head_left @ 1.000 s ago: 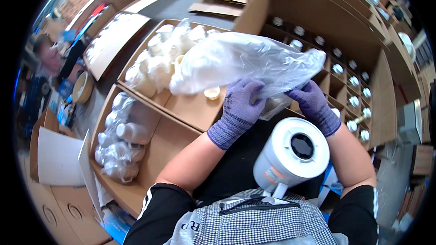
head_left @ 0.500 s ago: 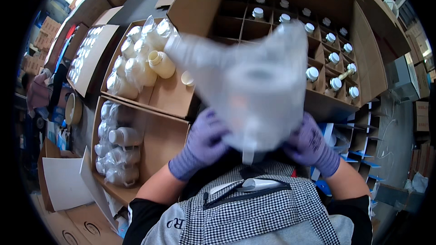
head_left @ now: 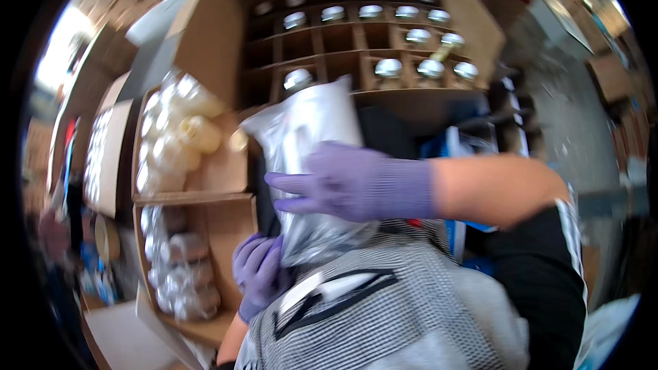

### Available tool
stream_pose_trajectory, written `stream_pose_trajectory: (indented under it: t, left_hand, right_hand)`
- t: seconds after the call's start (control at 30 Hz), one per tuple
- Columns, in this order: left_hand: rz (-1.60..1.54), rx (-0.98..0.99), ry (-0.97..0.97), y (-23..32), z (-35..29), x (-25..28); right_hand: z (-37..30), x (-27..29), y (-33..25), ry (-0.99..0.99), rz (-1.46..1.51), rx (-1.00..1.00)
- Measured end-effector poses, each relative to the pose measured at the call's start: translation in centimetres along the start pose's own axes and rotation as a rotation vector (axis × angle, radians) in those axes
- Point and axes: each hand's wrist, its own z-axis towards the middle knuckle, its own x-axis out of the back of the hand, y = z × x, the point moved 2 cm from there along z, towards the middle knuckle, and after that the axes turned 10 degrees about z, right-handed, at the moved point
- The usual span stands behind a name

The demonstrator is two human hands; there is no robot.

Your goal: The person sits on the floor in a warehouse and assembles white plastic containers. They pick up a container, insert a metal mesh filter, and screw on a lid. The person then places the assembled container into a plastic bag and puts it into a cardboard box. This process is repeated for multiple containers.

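Observation:
A shiny translucent plastic bag lies slantwise in front of my body; what it contains, if anything, I cannot make out. My right hand, in a purple knit glove, reaches across it from the right. Its fingers point left, stretched out and apart, flat against the plastic. At the bag's lower left corner is my left hand, gloved alike, with fingers curled in against the edge. The glove hides part of that corner. Both hands are slightly blurred.
Ahead stands a large divided carton with several white-capped bottles in its cells. At left, one open box holds cream-coloured bottles in plastic, and a nearer box holds wrapped clear bottles. Blue-and-white cardboard pieces lie at right.
The bag has come down and turned slantwise against my body. My right hand has swung left across it, fingers now extended. My left hand has moved lower and left; the whole view has shifted.

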Motion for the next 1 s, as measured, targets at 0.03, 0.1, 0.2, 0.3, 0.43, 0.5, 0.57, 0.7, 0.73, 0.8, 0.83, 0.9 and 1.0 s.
stream_pose_trajectory:
  t: [0.03,0.1,0.2,0.3,0.43,0.5,0.57,0.7,0.73,0.8,0.83,0.9,1.0]
  left_hand:
    - [0.02,-0.002,-0.001,-0.1,-0.4,-0.3]
    - [0.047,-0.034,-0.007,-0.8,-1.1,-0.1]
    - [0.034,-0.001,0.027,-2.1,-1.9,0.3]
    - [-0.198,0.278,0.032,-2.5,-1.2,0.0]
    - [-0.419,0.529,-0.009,-3.3,1.9,-1.2]
    - [-0.571,0.603,-0.067,-4.0,3.2,-3.1]
    - [-0.678,0.624,-0.084,-3.7,3.8,-4.3]
    - [-0.691,0.537,-0.21,-0.5,5.8,-7.2]
    - [-0.637,0.477,-0.204,0.3,6.3,-7.7]
    - [-0.566,0.396,-0.221,1.5,6.7,-8.1]
    - [-0.578,0.376,-0.214,1.7,6.6,-8.3]
    - [-0.575,0.413,-0.232,1.8,6.5,-8.4]
    - [-0.566,0.47,-0.228,1.4,5.5,-8.7]
  right_hand:
    - [1.5,-0.5,0.3,-0.14,-0.052,-0.039]
    - [3.0,-1.4,0.7,-0.241,-0.106,-0.173]
    - [-0.8,2.3,-0.8,-0.114,-0.028,-0.303]
    - [-9.0,1.8,-0.5,0.36,0.14,-0.61]
    - [-21.1,9.7,-4.4,0.785,0.501,-0.919]
    - [-27.3,13.9,-5.9,0.811,0.518,-1.227]
    - [-33.7,16.6,-5.2,0.827,0.5,-1.467]
    - [-43.9,19.8,-1.8,0.693,0.393,-1.846]
    - [-44.8,19.4,-0.6,0.644,0.348,-1.857]
    - [-45.8,17.6,2.1,0.567,0.253,-1.813]
    - [-46.5,15.6,3.9,0.527,0.211,-1.789]
    - [-49.4,12.1,6.3,0.463,0.291,-1.84]
    - [-53.8,6.1,8.4,0.534,0.471,-1.898]
